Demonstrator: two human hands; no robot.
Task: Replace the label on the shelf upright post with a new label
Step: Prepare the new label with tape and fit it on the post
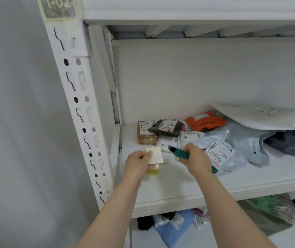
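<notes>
A white slotted upright post (82,108) runs down the left of the shelf. At its top sits the old label (58,6), a grey patch with pale digits framed in yellowish tape. My left hand (137,163) pinches a pale yellow sticky note (154,154) on top of a small yellow pad (153,170), over the left part of the shelf board. My right hand (195,158) grips a green marker (180,153), its dark tip pointing left toward the note, a short gap away.
The white shelf board (178,187) holds several parcels: a brown box (145,134), a black bag (167,127), an orange bag (204,121), grey mailers (241,140). A white padded envelope (268,116) lies on top at right. More bags fill the shelf below (178,224). A grey wall is left.
</notes>
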